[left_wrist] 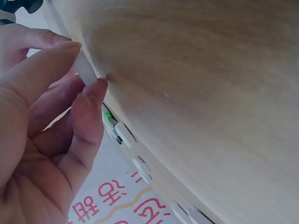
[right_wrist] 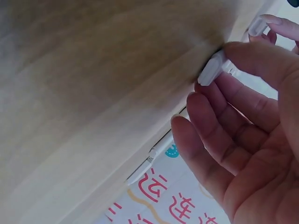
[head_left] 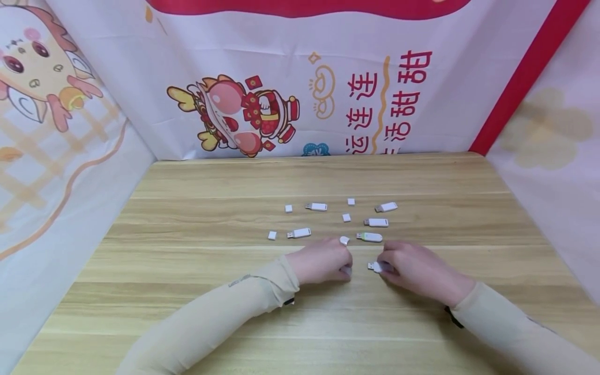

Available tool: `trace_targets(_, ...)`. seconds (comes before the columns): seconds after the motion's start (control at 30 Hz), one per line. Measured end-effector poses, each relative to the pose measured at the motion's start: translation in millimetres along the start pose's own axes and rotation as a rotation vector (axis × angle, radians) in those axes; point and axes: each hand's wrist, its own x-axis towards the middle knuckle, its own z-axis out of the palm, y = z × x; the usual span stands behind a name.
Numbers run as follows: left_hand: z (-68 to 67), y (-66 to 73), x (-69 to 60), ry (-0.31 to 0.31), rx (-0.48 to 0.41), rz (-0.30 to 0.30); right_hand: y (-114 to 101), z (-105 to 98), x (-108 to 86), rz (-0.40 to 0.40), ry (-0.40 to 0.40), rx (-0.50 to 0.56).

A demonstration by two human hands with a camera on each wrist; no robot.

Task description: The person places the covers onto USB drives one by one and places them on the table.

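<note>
My left hand (head_left: 323, 261) pinches a small white cap (left_wrist: 86, 69) between thumb and fingertips, just above the table. Facing it, my right hand (head_left: 417, 268) holds a white USB flash drive (head_left: 376, 267) between thumb and index finger. The drive's metal plug points left, toward the cap, with a short gap between the two. The right fingers cover its back end in the head view; in the right wrist view its white body (right_wrist: 212, 69) shows. Just beyond the hands lie a white USB drive with a green band (head_left: 370, 237) and a loose white cap (head_left: 344, 240).
Farther back on the wooden table (head_left: 187, 260) lie several uncapped white USB drives, among them one at the left (head_left: 299, 233) and one at the right (head_left: 386, 207). Several loose square caps, such as the leftmost cap (head_left: 272, 236), lie among them. A printed cloth (head_left: 281, 47) hangs behind.
</note>
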Motion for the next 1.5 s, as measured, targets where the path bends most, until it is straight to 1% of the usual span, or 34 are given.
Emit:
trace_targets(0.1,0.8,-1.7,-4.0,0.018,0.009,0.034,-1,-1,-0.3,-0.007,-0.018,0.011)
trace_targets(0.23,-2.1,-1.5,-12.0,0.043,0.030,0.056,-1,-1,-1.4,-0.023,0.005,-0.005)
trace_targets(0.4,-7.7,-1.9,-22.8,0.060,0.011,0.053,-4,-2,-3.7,-0.020,0.015,-0.015)
trace_targets(0.53,-15.2,-1.0,-33.1,0.076,0.013,0.039,-6,-4,-4.9,-0.041,0.022,0.001)
trace_targets(0.67,-22.4,1.9,-43.4,0.092,0.040,0.017,-9,-7,-6.6,-0.070,0.046,0.021)
trace_targets(0.77,-25.4,5.5,-50.6,0.120,0.083,0.026,-13,-9,-8.7,-0.089,0.100,0.035)
trace_targets(0.83,-26.4,8.7,-56.2,0.148,0.118,0.044,-16,-11,-10.1,-0.111,0.148,0.050)
trace_targets(0.97,-26.0,14.9,-67.9,0.214,0.165,0.084,-27,-13,-10.7,-0.200,0.248,0.062)
trace_targets(1.07,-25.0,19.2,-76.2,0.285,0.179,0.117,-36,-15,-10.2,-0.286,0.325,0.039)
trace_targets(1.13,-24.4,22.0,-80.9,0.339,0.198,0.141,-42,-17,-10.6,-0.321,0.366,0.013)
trace_targets(1.23,-24.2,26.1,-86.4,0.410,0.222,0.170,-52,-21,-12.3,-0.357,0.408,-0.007)
trace_targets(1.3,-25.0,29.0,-89.2,0.445,0.233,0.182,-58,-24,-13.9,-0.369,0.423,-0.011)
trace_targets(1.4,-28.0,33.4,-92.4,0.489,0.254,0.196,-66,-28,-14.9,-0.402,0.470,-0.009)
trace_targets(1.5,-31.5,37.7,-94.5,0.522,0.247,0.208,-73,-31,-15.0,-0.425,0.521,-0.011)
